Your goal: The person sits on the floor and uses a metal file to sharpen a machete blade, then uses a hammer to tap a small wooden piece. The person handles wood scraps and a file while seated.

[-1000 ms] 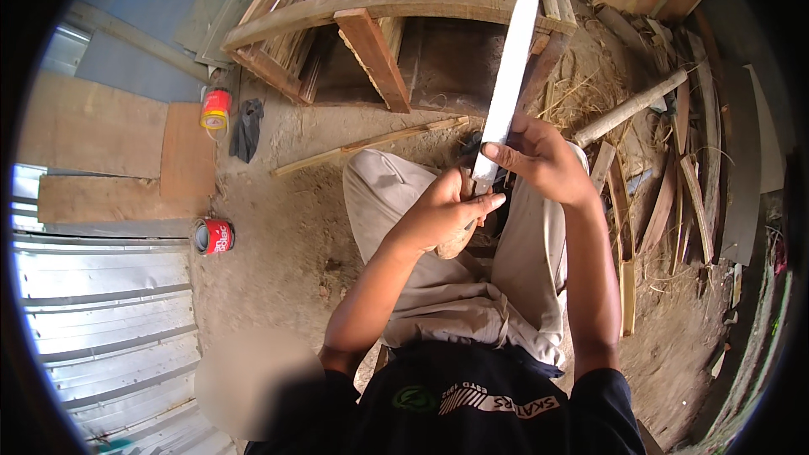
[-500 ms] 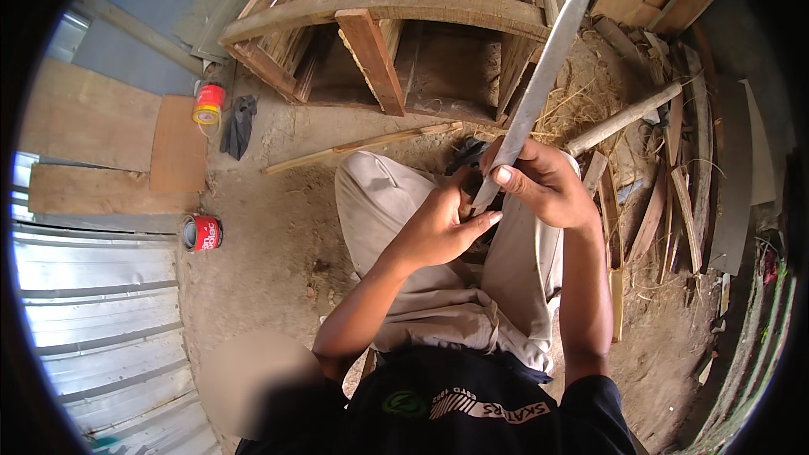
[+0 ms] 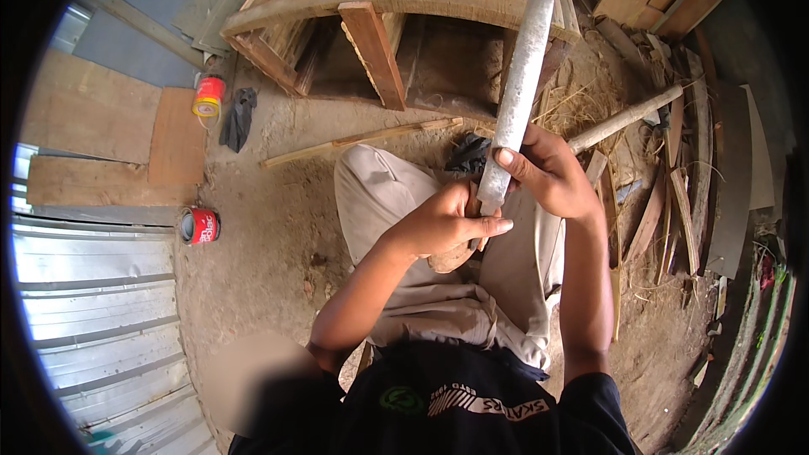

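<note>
Two hands' fingers [image 3: 524, 168] pinch a blade [image 3: 525, 67] extending beyond them (left hand [image 3: 442, 223] at base, right hand [image 3: 557, 177] higher).

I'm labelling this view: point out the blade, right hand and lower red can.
Blade [image 3: 520, 88], head view: middle of its flat.
Right hand [image 3: 556, 179], head view: its back.
Lower red can [image 3: 204, 226], head view: its side.

One long blade [image 3: 521, 88], two red containers [image 3: 202, 226] [image 3: 209, 94], one wooden frame [image 3: 375, 52].

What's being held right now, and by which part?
A long, silvery metal blade with a tan, rounded wooden handle: the left hand grips the handle, the right hand holds the blade near its base.
</note>
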A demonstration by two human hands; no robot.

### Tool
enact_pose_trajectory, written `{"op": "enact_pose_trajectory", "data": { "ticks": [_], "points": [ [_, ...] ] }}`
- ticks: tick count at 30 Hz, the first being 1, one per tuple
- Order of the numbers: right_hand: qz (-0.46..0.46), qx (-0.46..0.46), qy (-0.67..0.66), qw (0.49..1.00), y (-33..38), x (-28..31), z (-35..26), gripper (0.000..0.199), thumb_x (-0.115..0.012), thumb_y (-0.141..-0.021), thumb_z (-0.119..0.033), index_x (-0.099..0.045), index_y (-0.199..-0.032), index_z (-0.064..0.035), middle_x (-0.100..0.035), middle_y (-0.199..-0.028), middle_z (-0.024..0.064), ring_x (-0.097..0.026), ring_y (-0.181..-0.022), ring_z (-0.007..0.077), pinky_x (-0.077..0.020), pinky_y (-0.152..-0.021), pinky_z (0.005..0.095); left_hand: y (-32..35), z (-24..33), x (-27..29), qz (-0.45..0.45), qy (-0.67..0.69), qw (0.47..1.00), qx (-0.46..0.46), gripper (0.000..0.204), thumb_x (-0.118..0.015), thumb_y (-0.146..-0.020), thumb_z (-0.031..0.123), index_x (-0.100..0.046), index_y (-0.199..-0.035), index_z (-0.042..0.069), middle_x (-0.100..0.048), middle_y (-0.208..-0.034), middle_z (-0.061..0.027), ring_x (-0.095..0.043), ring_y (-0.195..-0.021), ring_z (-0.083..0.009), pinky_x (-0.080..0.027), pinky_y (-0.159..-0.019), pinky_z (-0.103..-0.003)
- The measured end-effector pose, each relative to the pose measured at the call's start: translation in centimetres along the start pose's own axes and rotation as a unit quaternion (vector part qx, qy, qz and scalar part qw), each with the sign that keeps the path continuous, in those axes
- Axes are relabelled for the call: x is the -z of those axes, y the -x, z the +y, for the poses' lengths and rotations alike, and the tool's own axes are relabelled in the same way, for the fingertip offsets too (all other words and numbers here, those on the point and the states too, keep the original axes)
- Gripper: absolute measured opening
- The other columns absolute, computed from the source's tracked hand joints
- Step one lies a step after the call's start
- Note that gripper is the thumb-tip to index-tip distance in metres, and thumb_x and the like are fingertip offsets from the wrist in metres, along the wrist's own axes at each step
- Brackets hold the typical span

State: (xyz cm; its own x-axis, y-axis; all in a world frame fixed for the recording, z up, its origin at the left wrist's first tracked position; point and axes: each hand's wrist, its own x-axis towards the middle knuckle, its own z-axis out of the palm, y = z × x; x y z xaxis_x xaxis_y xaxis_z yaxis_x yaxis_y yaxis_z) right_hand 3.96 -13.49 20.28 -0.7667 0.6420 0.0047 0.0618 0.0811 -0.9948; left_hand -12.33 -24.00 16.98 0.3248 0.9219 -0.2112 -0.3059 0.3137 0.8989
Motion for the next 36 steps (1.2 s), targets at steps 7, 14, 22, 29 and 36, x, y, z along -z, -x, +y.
{"op": "enact_pose_trajectory", "data": {
  "ticks": [7,14,22,29,36],
  "points": [
    [0.002,-0.029,-0.036,0.999,-1.2,0.1,0.9,0.025,-0.059,-0.097,-0.027,-0.058,-0.092,-0.0022,-0.057,-0.073,-0.0006,-0.05,-0.061,0.0056,-0.039,-0.053,0.0216,-0.7,-0.1,1.0,-0.032,0.055,0.998,0.027,0.034,-0.069,-0.086,0.01,-0.051,-0.113,-0.002,-0.058,-0.078,-0.0033,-0.059,-0.063,-0.0122,-0.047,-0.058,-0.027],
    [0.012,-0.017,-0.051,0.998,-1.6,-0.3,1.6,0.024,-0.059,-0.097,-0.026,-0.058,-0.091,-0.0018,-0.059,-0.071,-0.0001,-0.051,-0.058,0.0064,-0.0399,-0.051,0.0223,-1.0,-0.6,1.6,-0.044,0.09,0.995,0.025,0.04,-0.07,-0.088,0.014,-0.049,-0.119,0.001,-0.056,-0.075,-0.0023,-0.057,-0.06,-0.0113,-0.046,-0.056,-0.026],
    [0.026,-0.006,-0.046,0.999,-2.1,-1.0,2.0,0.026,-0.059,-0.097,-0.027,-0.059,-0.095,-0.0018,-0.06,-0.074,-0.0006,-0.054,-0.063,0.0059,-0.0422,-0.055,0.0214,-0.9,-1.2,2.5,-0.054,0.154,0.986,0.027,0.035,-0.069,-0.087,0.01,-0.048,-0.114,0.002,-0.055,-0.078,-0.0038,-0.057,-0.064,-0.0141,-0.047,-0.059,-0.029],
    [0.077,0.013,0.038,0.996,-3.0,-3.1,0.8,0.029,-0.057,-0.097,-0.025,-0.059,-0.086,0.0025,-0.059,-0.067,0.004,-0.057,-0.057,0.0112,-0.0454,-0.051,0.0295,-0.4,-2.1,3.0,-0.132,0.293,0.947,-0.016,0.034,-0.073,-0.082,0.014,-0.047,-0.103,0.007,-0.048,-0.075,-0.0027,-0.054,-0.061,-0.0163,-0.044,-0.059,-0.032],
    [0.099,0.113,0.14,0.979,-3.2,-5.2,-2.7,0.029,-0.058,-0.094,-0.023,-0.056,-0.083,0.004,-0.052,-0.061,0.0148,-0.052,-0.054,0.021,-0.0429,-0.052,0.0362,0.4,-2.2,3.0,-0.186,0.344,0.916,-0.085,0.035,-0.075,-0.079,0.016,-0.051,-0.103,0.008,-0.046,-0.072,-0.0043,-0.053,-0.059,-0.0194,-0.042,-0.056,-0.033]
  ]
}}
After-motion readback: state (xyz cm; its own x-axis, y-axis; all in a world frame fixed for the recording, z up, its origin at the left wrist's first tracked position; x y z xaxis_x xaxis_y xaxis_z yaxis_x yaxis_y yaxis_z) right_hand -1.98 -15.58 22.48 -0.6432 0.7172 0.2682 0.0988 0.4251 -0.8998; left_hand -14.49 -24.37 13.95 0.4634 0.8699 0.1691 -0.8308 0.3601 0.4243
